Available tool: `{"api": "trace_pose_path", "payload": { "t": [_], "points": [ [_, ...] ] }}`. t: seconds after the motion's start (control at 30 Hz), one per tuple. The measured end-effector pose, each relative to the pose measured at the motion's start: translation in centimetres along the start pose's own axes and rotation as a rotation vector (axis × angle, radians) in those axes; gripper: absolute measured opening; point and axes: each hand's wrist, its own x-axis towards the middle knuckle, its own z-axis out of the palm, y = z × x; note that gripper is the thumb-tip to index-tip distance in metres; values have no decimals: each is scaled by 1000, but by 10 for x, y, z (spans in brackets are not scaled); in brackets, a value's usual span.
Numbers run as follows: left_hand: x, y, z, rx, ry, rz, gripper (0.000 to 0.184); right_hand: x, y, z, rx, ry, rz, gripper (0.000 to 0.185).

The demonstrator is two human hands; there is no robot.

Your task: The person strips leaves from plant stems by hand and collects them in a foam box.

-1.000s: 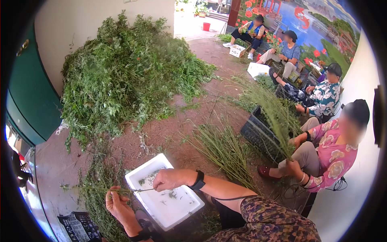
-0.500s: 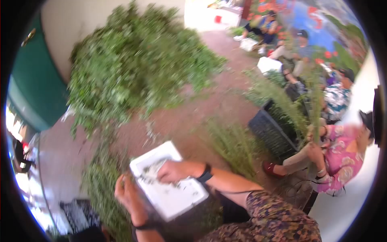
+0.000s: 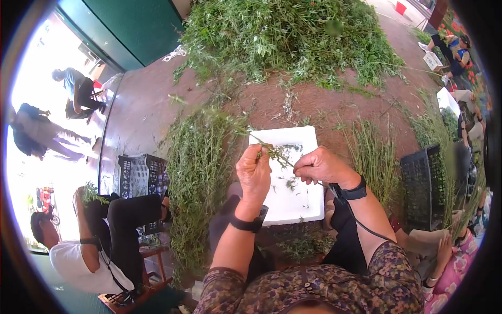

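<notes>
Reddish floor (image 3: 144, 107) spreads around the person, with a green heap (image 3: 287, 44) on its far side and a green door (image 3: 144, 34) at the far left. The left hand (image 3: 253, 175) pinches a leafy stem (image 3: 282, 158) between thumb and fingers; the right hand (image 3: 325, 166), also closed in a pinch, grips the stem's other part. The stem slants between the two hands, above a white box (image 3: 294, 206) that has leaf scraps (image 3: 291, 184) inside. Each wrist wears a dark band. Just left of the box lie leafy stalks (image 3: 201, 157), and to its right lie thinner stalks (image 3: 372, 157), near a dark crate (image 3: 421, 183). Another crate (image 3: 138, 178) stands on the left. Near left, a co-worker in a white top (image 3: 86, 264) sits holding some greenery (image 3: 94, 194); near right, a pink sleeve (image 3: 452, 269) shows
</notes>
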Motion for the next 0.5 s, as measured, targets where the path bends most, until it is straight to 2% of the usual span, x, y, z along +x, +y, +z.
{"api": "trace_pose_path", "payload": {
  "t": [0.07,0.1,0.13,0.2,0.27,0.3,0.33,0.37,0.4,0.43,0.5],
  "points": [
    [-4,-3,3,314,-115,106,3,1,-3,1,73,9,15,9],
    [-5,-7,10,356,-97,290,6,2,-5,1,108,14,22,9],
    [-7,-8,11,279,-128,264,7,2,-5,1,106,25,23,10],
    [-9,-5,7,137,-190,-116,13,3,-6,1,102,52,23,11],
    [-10,-5,9,-62,-237,-204,18,-1,0,-2,-75,58,-105,12],
    [-7,-5,7,-146,-234,-230,21,4,2,-4,-164,43,-198,12],
    [-7,-7,6,-329,-271,-246,32,7,8,-6,-299,42,-264,13],
    [-9,-11,4,-480,-298,-199,42,5,10,-4,-285,63,-236,14],
    [-7,-14,2,-321,-318,-210,51,4,4,-1,-277,105,-166,15],
    [-7,-10,4,-533,-337,-185,60,4,4,0,-303,118,-154,13],
    [-5,-3,10,-472,-215,-158,73,6,10,5,-188,149,-145,9]
  ]
}}
